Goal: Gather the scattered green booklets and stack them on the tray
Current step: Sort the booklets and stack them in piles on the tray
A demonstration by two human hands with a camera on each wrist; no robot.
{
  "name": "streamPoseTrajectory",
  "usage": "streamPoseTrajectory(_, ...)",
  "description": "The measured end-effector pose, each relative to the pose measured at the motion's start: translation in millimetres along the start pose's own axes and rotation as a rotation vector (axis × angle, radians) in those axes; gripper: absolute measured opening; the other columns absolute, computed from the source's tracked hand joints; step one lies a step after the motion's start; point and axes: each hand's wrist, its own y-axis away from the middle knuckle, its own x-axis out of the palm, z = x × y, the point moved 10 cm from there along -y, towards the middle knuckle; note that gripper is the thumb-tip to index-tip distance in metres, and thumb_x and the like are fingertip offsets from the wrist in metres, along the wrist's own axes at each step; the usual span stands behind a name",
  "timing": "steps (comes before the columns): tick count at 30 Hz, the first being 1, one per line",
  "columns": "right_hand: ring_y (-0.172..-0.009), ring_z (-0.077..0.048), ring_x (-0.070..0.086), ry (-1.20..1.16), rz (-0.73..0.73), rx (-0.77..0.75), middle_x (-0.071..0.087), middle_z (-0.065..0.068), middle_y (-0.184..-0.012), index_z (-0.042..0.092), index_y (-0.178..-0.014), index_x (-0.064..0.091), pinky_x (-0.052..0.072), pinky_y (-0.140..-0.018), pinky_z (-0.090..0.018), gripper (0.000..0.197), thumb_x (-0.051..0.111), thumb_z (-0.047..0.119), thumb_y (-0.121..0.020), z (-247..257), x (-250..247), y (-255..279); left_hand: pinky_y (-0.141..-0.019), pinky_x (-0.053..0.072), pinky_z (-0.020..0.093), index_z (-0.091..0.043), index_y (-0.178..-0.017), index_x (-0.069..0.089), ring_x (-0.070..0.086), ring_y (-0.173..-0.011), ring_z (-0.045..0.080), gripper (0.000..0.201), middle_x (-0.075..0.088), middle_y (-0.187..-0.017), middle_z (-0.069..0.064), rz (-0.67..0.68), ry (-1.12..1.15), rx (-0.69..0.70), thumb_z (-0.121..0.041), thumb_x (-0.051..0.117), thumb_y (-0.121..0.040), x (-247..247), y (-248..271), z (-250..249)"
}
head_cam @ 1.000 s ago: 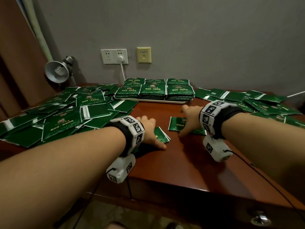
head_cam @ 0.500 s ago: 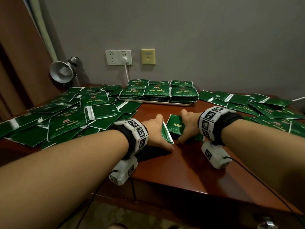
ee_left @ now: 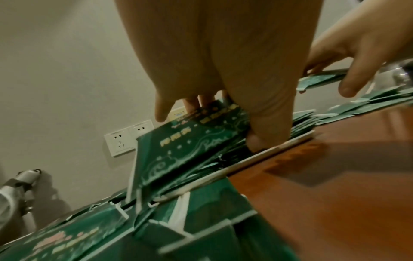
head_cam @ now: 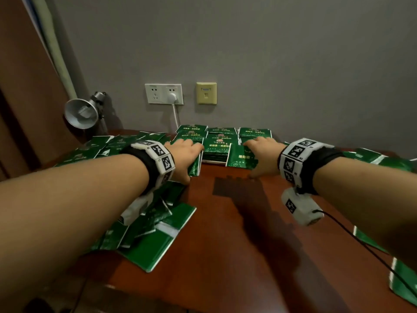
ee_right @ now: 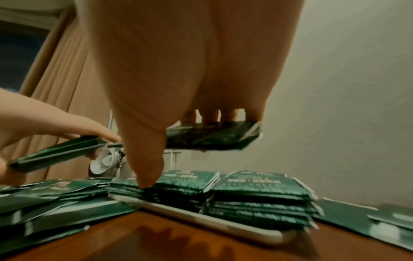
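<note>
A white tray [head_cam: 213, 162] at the back of the table holds several stacks of green booklets [head_cam: 222, 141]. My left hand [head_cam: 191, 159] holds one green booklet [head_cam: 195, 164] on edge, tilted, at the tray's left front corner; in the left wrist view thumb and fingers pinch this booklet [ee_left: 190, 141] just above the tray rim [ee_left: 268, 151]. My right hand [head_cam: 252, 159] grips another booklet [head_cam: 241, 157] flat, a little above the tray's right stacks [ee_right: 257, 194]; the held booklet [ee_right: 212, 136] hangs under the fingers.
Loose booklets lie heaped on the table's left [head_cam: 146, 222] and scattered along its right [head_cam: 383, 159]. A metal clamp lamp [head_cam: 81, 112] stands at the back left, below a wall socket [head_cam: 164, 93] with a plugged cord. Bare brown tabletop [head_cam: 237, 233] lies between my arms.
Both hands picked a booklet off the middle of the table and carried it forward to the tray. The head camera moved closer and tilted down.
</note>
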Motion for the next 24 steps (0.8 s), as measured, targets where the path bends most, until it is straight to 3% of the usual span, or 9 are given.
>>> streamPoseTrajectory(5,-0.126,-0.033,0.043,0.022,-0.007,0.014,0.044,-0.012,-0.139,0.016,-0.146,0.032,0.042,-0.102,-0.043,0.094,0.076,0.054,-0.073,-8,-24,-73,-0.105,0.04,0.051,-0.02,-0.154,0.008,0.036,-0.13,0.03,0.106,0.039,-0.14,0.008,0.038,0.011,-0.032,-0.029,0.078,-0.075,2,-62,44)
streamPoseTrajectory(8,-0.126,-0.033,0.044,0.025,0.026,0.015,0.044,-0.01,-0.141,0.018,-0.148,0.029,0.042,-0.102,-0.044,0.095,0.074,0.057,-0.074,-9,-29,-120,-0.105,0.039,0.051,-0.019,-0.154,0.008,0.035,-0.131,0.031,0.105,0.038,-0.142,0.008,0.055,0.012,-0.007,-0.031,0.078,-0.076,11,-98,57)
streamPoseTrajectory(14,-0.126,-0.029,0.048,-0.041,0.116,-0.028,0.046,-0.008,-0.143,0.016,-0.149,0.029,0.042,-0.098,-0.036,0.09,0.075,0.047,-0.078,-2,-19,-196,-0.11,0.034,0.046,-0.02,-0.153,0.017,0.035,-0.132,0.032,0.101,0.037,-0.146,0.009,0.071,0.081,0.067,-0.034,0.079,-0.075,34,-152,67)
streamPoseTrajectory(20,-0.121,-0.026,0.052,-0.052,0.179,-0.059,0.05,-0.006,-0.139,0.018,-0.146,0.035,0.042,-0.097,-0.034,0.084,0.076,0.045,-0.078,6,-2,-232,-0.11,0.03,0.038,-0.022,-0.154,0.018,0.03,-0.137,0.03,0.106,0.032,-0.15,0.009,0.079,0.14,0.092,-0.037,0.083,-0.072,45,-166,66)
streamPoseTrajectory(24,-0.13,-0.027,0.046,-0.084,0.177,-0.037,0.043,-0.005,-0.147,0.016,-0.15,0.028,0.04,-0.106,-0.038,0.096,0.076,0.05,-0.074,4,2,-233,-0.111,0.029,0.04,-0.024,-0.155,0.014,0.025,-0.138,0.029,0.111,0.027,-0.151,0.009,0.06,0.177,0.071,-0.038,0.084,-0.07,41,-166,67)
